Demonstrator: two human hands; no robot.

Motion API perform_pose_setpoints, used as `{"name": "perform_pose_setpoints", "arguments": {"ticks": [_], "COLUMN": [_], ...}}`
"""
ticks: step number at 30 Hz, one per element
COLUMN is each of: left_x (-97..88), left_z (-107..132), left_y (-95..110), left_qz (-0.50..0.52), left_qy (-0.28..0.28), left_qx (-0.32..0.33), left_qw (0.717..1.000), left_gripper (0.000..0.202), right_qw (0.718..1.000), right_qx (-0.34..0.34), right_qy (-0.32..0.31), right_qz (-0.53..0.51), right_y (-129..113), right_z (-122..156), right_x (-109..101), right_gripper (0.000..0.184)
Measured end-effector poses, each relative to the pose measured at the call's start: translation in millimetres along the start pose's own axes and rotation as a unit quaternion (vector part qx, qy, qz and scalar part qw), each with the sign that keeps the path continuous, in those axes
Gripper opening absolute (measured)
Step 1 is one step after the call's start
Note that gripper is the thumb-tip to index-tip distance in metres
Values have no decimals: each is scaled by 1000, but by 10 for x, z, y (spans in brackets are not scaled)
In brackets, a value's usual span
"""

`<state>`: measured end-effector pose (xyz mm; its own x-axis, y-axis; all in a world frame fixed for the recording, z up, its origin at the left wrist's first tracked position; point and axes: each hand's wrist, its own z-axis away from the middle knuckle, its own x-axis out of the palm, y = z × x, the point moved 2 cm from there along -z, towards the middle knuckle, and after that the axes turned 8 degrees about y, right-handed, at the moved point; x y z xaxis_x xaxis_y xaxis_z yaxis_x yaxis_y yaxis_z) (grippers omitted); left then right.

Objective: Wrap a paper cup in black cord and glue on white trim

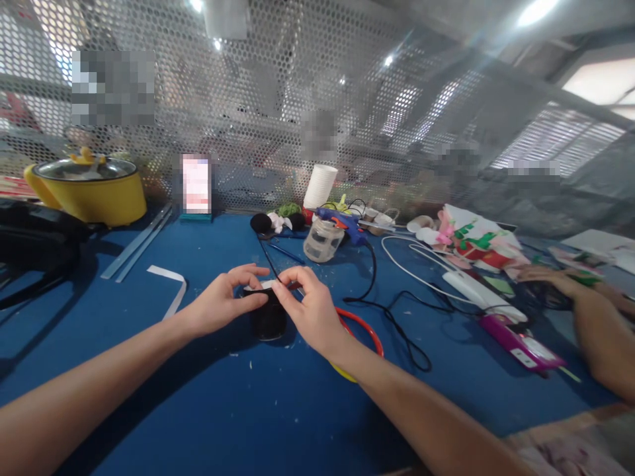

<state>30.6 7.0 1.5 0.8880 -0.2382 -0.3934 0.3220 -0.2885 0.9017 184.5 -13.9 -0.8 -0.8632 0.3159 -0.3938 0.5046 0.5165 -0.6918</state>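
Observation:
A small black cup-like cylinder point(268, 321) with a white inside edge stands upright on the blue table point(213, 410). My left hand point(223, 301) is closed on its left rim, the thumb in front and the fingers curled over the top. My right hand point(312, 307) pinches a thin black cord point(268, 258) at the right side of the rim. This cord runs up and away to the back. Fingers partly hide the rim. Behind the right wrist lie red tubing point(370, 328) and a yellow ring point(344, 372).
A blue glue gun point(347, 223) rests by a clear plastic jar point(322, 241). White paper cups point(321, 185), a phone point(196, 185) and a yellow pot point(96, 192) line the back. At right are a power strip point(483, 296), a purple box point(520, 344) and another person's arm point(595, 324).

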Motion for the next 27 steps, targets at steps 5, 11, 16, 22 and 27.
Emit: {"name": "perform_pose_setpoints", "arguments": {"ticks": [5, 11, 16, 22, 27], "left_x": [4, 7, 0, 10, 15], "left_z": [-3, 7, 17, 32, 33], "left_y": [-19, -25, 3, 55, 77], "left_qz": [18, 21, 4, -4, 49], "left_qy": [3, 1, 7, 8, 10], "left_qx": [-4, 4, 15, -6, -18], "left_qw": [1000, 1000, 1000, 1000, 999], "left_gripper": [17, 16, 14, 16, 18], "right_qw": [999, 1000, 1000, 998, 999], "right_qx": [-4, -12, -14, -52, -43], "right_qy": [7, 9, 11, 15, 11], "right_qz": [-31, -24, -12, 10, -15], "right_y": [8, 11, 8, -42, -56], "right_z": [32, 41, 39, 57, 23], "right_x": [1, -12, -10, 0, -17], "right_gripper": [8, 8, 8, 10, 8]}}
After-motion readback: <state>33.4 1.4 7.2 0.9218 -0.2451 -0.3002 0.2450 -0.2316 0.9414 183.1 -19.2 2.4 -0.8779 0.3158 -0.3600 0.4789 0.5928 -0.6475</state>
